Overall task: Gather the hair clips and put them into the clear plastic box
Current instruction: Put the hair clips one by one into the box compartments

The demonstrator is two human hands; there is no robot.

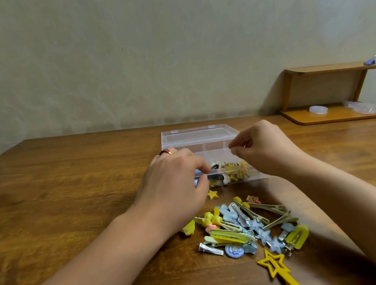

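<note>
The clear plastic box [256, 177] stands open on the wooden table, its lid [199, 135] tipped back, with yellow and white hair clips [232, 172] in its front compartment. My left hand [176, 181] is at the box's front left corner, and its thumb and forefinger pinch a dark hair clip [214, 167] over the rim. Above the box's right side my right hand [264, 147] hovers, fingertips pinched together with nothing visible between them. A pile of loose clips [249, 226] lies in front of the box, between my forearms. A small yellow star [212, 194] and a big yellow star clip [275, 267] lie apart.
A low wooden shelf [333, 70] stands at the back right against the wall, with a blue clip [371, 61] on top and a clear tape roll [318, 109] and plastic bag [366, 108] on its base. A yellow piece [188, 228] lies by my left wrist.
</note>
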